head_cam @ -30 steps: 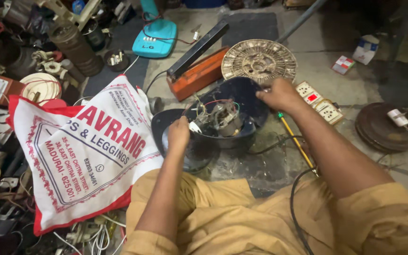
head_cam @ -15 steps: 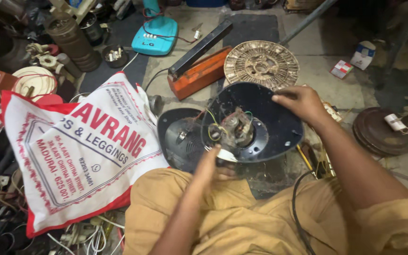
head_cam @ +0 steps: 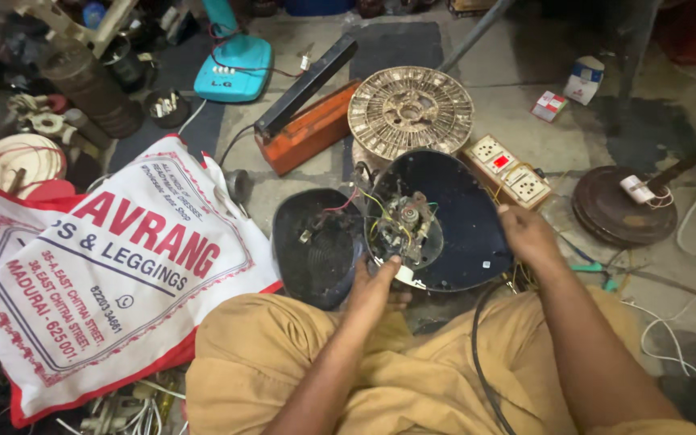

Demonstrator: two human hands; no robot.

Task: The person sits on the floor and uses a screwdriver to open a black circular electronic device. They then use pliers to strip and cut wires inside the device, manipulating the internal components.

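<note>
A round black appliance base (head_cam: 461, 221) is tilted up toward me, with its wired inner mechanism (head_cam: 403, 224) showing. My right hand (head_cam: 527, 235) grips the base at its right rim. My left hand (head_cam: 374, 288) touches the lower edge of the mechanism with its fingertips. A black domed cover (head_cam: 316, 246) lies just left of the base on the floor. My knees in tan trousers sit below both hands.
A white and red cloth bag (head_cam: 98, 266) lies at the left. A round metal disc (head_cam: 410, 110), an orange and black tool (head_cam: 304, 125), a switch and socket board (head_cam: 509, 171) and a turquoise device (head_cam: 235, 64) lie beyond. A dark stand base (head_cam: 618, 205) sits right. Clutter fills the far left.
The black base has been tipped up and turned toward me. My right hand slid from its top rim down to the right rim; my left hand moved in under the mechanism.
</note>
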